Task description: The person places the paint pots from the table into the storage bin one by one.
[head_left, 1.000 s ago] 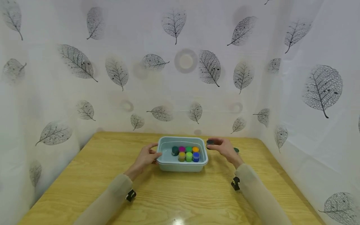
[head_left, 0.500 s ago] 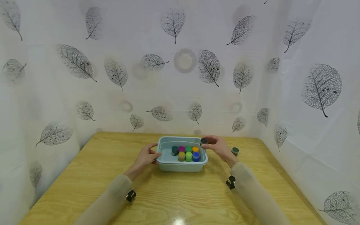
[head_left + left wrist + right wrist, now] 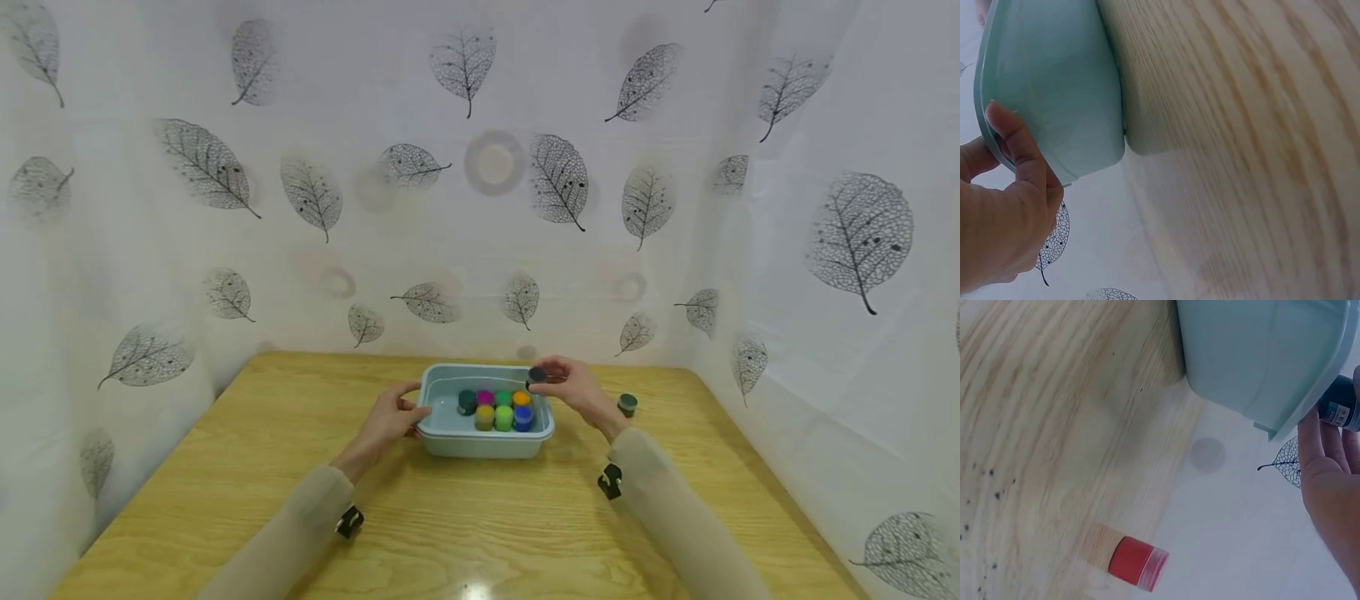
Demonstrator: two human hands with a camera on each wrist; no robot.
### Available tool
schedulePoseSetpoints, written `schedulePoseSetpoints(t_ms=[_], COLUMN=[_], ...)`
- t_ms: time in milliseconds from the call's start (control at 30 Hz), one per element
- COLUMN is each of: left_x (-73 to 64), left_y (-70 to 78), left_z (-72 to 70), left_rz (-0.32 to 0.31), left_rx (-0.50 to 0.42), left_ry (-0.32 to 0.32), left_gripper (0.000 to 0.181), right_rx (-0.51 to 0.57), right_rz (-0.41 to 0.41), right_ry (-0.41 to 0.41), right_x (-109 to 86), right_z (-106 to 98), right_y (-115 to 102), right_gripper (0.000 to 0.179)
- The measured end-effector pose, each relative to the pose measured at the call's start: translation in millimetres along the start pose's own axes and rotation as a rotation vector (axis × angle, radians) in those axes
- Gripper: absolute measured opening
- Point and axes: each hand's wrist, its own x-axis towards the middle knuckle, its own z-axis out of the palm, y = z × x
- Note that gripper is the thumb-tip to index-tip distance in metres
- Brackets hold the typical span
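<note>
A pale blue-green plastic tub [image 3: 483,448] stands on the table with several small paint jars [image 3: 504,417] inside, toward its right side. My left hand [image 3: 388,418] grips the tub's left rim, thumb on one side and fingers on the other; the left wrist view shows this pinch close up. Over the tub's right rim, my right hand [image 3: 576,389] holds a dark paint jar [image 3: 536,376] between thumb and fingers. That jar has a white label in the right wrist view. Inside the tub are dark teal, magenta, green, orange, ochre, lime and blue jars.
A dark green-looking jar [image 3: 627,405] stands on the table right of the tub. The right wrist view shows a red jar [image 3: 1138,562] on the wood; I cannot tell if they are the same. A leaf-print curtain [image 3: 495,225] encloses the wooden table [image 3: 450,517].
My right hand has moved left with the dark jar, from beside the tub to over its right rim. The jar on the table shows more fully. My left hand stays put.
</note>
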Motion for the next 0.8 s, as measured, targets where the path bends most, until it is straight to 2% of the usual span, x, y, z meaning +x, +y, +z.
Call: schedulePoseSetpoints(t_ms=[300,533,800], left_x=[-1.2,-1.8,-0.6], left_y=[1.5,4.9,2.4], left_z=[0.5,-0.3,0.1], left_rz=[-0.001,-0.011,-0.002], left_rx=[0.0,0.008,-0.013], left_ry=[-0.004,-0.019,-0.021], left_gripper=[0.058,0.059,0.058], right_rx=[-0.039,-0.019,-0.05], right_rz=[0.016,0.04,0.02], right_ry=[-0.039,-0.109,-0.106], right_x=[6.5,13.6,21.1], right_z=[17,37,61], right_y=[-10,-16,-27], right_gripper=[0.048,0.044,0.041])
